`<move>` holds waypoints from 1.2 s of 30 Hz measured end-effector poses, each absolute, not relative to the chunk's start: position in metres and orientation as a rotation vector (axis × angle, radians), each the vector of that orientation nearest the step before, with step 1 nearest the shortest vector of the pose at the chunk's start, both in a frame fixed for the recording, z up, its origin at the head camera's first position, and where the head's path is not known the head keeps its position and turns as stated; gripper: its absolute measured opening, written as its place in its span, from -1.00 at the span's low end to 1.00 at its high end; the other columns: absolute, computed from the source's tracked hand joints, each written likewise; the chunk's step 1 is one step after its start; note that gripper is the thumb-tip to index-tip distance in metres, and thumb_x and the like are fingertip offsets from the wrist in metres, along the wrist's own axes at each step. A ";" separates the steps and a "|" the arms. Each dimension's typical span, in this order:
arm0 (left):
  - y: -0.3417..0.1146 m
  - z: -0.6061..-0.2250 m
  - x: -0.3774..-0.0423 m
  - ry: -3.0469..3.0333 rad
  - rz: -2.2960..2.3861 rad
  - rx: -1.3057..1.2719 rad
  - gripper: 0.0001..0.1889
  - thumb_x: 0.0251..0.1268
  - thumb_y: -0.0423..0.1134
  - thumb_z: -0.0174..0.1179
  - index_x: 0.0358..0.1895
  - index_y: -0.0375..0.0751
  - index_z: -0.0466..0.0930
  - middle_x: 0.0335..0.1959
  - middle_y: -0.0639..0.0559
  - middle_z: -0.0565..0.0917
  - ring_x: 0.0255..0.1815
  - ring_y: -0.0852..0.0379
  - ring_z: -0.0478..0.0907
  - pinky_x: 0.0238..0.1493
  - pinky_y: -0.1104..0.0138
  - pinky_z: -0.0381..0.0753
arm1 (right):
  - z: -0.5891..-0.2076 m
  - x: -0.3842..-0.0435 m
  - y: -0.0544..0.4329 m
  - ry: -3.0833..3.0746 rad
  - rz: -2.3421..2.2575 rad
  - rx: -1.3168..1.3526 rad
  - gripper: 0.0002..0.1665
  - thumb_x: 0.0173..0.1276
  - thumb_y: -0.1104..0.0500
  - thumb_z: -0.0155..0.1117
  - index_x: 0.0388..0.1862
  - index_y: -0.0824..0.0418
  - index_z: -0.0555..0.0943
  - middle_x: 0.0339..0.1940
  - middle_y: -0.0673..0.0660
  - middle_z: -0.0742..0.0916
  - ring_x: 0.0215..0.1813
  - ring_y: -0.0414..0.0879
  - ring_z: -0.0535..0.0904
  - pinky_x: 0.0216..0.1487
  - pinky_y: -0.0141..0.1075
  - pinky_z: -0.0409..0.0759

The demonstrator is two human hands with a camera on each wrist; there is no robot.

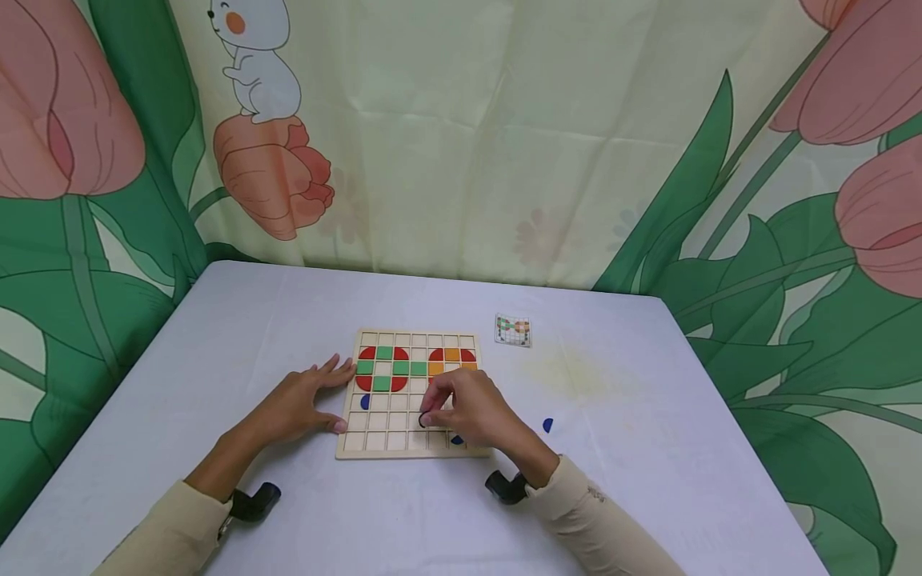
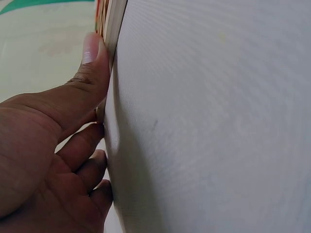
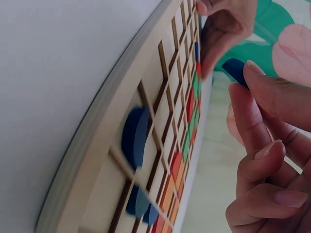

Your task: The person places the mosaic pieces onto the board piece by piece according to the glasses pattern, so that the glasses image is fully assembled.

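A wooden grid board (image 1: 354,442) lies on the table, partly filled with red, green and orange pieces. My right hand (image 1: 471,408) is over its lower right part, pinching a blue half-round piece (image 3: 235,72) between thumb and index finger, just above the board. Another blue piece (image 1: 365,402) sits in a cell at the left. Near the front right lies one more blue piece (image 1: 457,439), and further blue pieces show close by in the right wrist view. My left hand (image 1: 295,406) touches the board's left edge with thumb and fingers spread. Part of the board is hidden under my right hand.
A small printed pattern card (image 1: 513,330) lies behind the board's right corner. One loose blue half-round piece (image 1: 548,425) rests on the white tablecloth (image 1: 634,480) to the right. A printed curtain (image 1: 461,160) hangs behind the table.
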State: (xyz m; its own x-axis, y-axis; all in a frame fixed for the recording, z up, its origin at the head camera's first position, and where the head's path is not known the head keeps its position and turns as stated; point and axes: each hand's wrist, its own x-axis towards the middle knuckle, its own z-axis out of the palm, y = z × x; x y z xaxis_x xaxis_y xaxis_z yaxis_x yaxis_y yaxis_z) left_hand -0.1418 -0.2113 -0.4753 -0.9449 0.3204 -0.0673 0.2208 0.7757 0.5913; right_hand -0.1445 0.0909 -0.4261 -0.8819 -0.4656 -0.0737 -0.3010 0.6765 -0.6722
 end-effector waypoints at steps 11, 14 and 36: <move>-0.210 -0.475 -0.143 2.801 0.883 0.406 0.06 -0.05 -0.02 0.67 0.61 -0.08 0.36 0.67 -0.38 0.21 0.58 -0.73 0.11 0.55 -0.48 0.14 | -0.430 -0.152 0.055 2.624 -0.965 -0.756 -0.80 0.23 0.13 0.68 -0.46 -0.07 0.77 -0.55 -0.23 0.74 -0.27 -0.30 0.61 -0.25 -0.36 0.50; -0.210 -0.474 -0.142 2.799 0.888 0.409 0.06 -0.05 -0.03 0.67 0.61 -0.10 0.35 0.67 -0.39 0.21 0.58 -0.74 0.11 0.54 -0.50 0.10 | -0.432 -0.154 0.045 2.624 -0.945 -0.780 -0.80 0.25 0.12 0.67 -0.46 -0.08 0.76 -0.55 -0.23 0.73 -0.26 -0.32 0.61 -0.25 -0.38 0.51; -0.212 -0.476 -0.143 2.802 0.903 0.447 0.04 -0.06 -0.03 0.68 0.59 -0.08 0.40 0.66 -0.39 0.23 0.56 -0.75 0.14 0.53 -0.46 0.22 | -0.447 -0.163 0.003 2.630 -0.792 -0.767 -0.81 0.31 0.08 0.63 -0.45 -0.09 0.75 -0.54 -0.19 0.68 -0.37 -0.30 0.56 -0.32 -0.44 0.50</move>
State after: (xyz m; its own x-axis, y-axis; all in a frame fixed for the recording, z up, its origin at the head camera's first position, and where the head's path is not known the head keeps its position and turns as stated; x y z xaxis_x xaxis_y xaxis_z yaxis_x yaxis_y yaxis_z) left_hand -0.1431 -0.2123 -0.4759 -0.9418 0.3302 -0.0625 0.2315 0.7724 0.5915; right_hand -0.1632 0.0027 -0.4471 -0.8165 -0.5652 -0.1177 -0.4062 0.7074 -0.5784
